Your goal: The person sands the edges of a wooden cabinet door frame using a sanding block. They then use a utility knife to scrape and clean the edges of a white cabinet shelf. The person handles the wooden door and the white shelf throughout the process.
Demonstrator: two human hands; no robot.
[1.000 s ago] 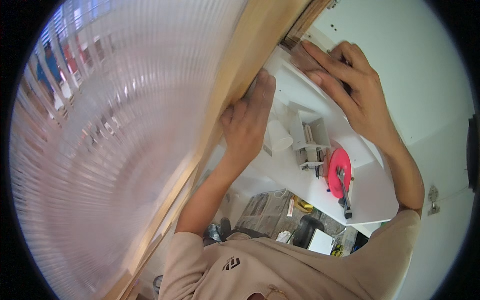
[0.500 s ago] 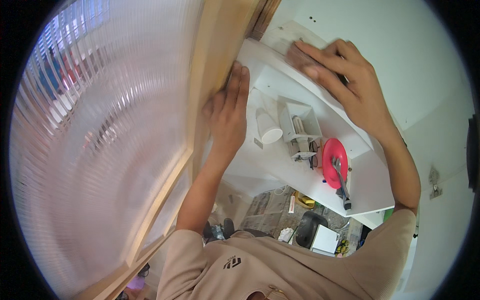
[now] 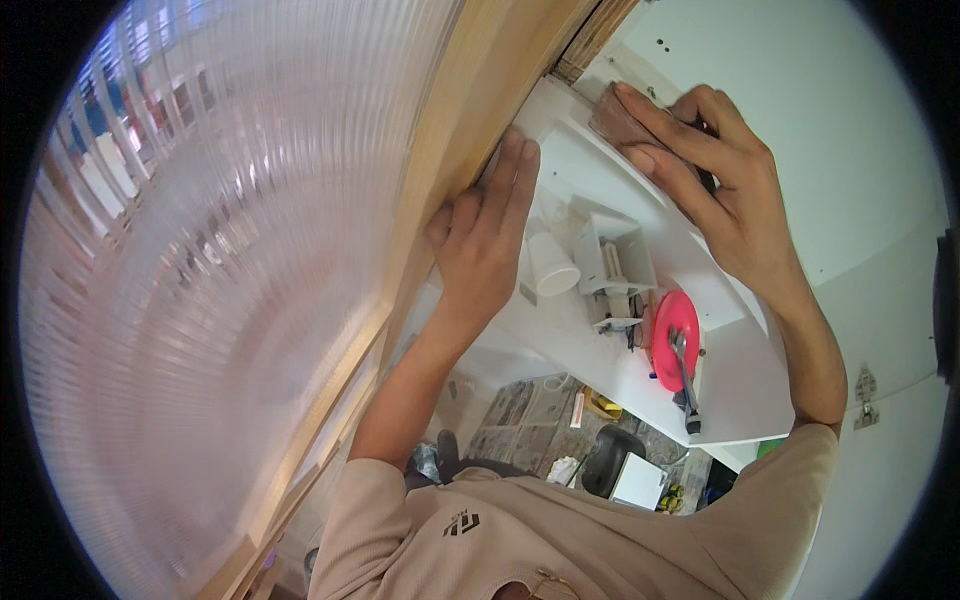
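Note:
My left hand (image 3: 485,240) lies flat with its fingers together against a light wooden frame (image 3: 470,130), beside the edge of a white shelf board (image 3: 610,190). My right hand (image 3: 705,170) presses a brown block (image 3: 618,118) down on the far end of that white board, fingers wrapped over its top. Between the hands, on the board, stand a small white cup (image 3: 550,265) and a white bracket-like part (image 3: 620,260).
A ribbed translucent panel (image 3: 220,300) fills the left side, set in the wooden frame. A red round tool with a black handle (image 3: 675,345) lies on the board. White walls (image 3: 830,110) are on the right. Far below, the floor holds a white box (image 3: 638,482) and clutter.
The view has shifted and come closer. My left hand stays on the wooden frame with its fingers stretched upward. My right hand keeps pressing the brown block at the board's end.

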